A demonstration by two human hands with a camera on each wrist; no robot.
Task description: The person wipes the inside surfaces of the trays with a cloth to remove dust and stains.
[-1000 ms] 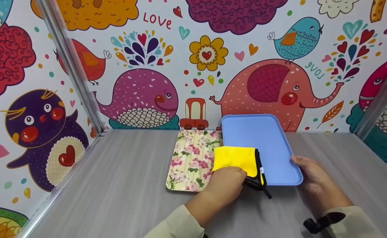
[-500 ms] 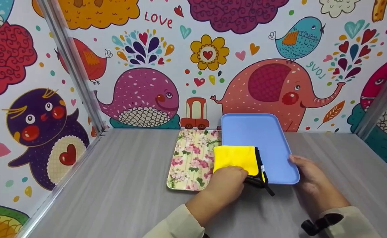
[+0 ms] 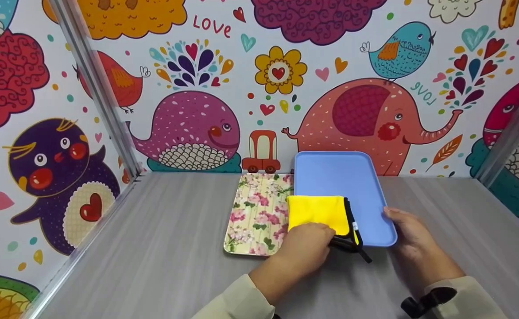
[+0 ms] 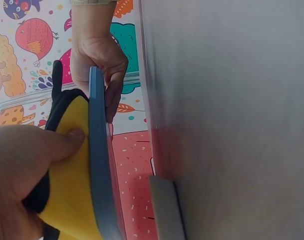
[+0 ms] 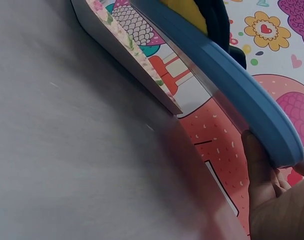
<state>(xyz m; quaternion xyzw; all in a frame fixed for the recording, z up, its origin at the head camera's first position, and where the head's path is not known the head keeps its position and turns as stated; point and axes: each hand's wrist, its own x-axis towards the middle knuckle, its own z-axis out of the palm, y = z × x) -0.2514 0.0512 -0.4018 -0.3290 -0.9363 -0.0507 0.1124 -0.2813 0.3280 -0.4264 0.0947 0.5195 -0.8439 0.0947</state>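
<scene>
A blue tray (image 3: 339, 177) is held up off the table, seen nearly edge-on in both wrist views. My right hand (image 3: 414, 241) grips its near right corner, thumb on the upper side and fingers beneath, as the right wrist view shows. My left hand (image 3: 306, 248) holds a folded yellow cloth (image 3: 317, 210) with black edging against the tray's left part. In the left wrist view, the left thumb (image 4: 69, 142) lies on the cloth (image 4: 74, 190). Some of the left fingers are hidden behind the hand and cloth.
A flower-patterned tray (image 3: 255, 212) lies on the grey table (image 3: 175, 221), to the left of and below the blue one. Walls printed with cartoon animals (image 3: 188, 128) stand behind and at both sides, joined by metal corner strips (image 3: 95, 88).
The blue tray and my right hand have shifted slightly to the left. The cloth and my left hand have edged a little to the right. The flowered tray stays in place.
</scene>
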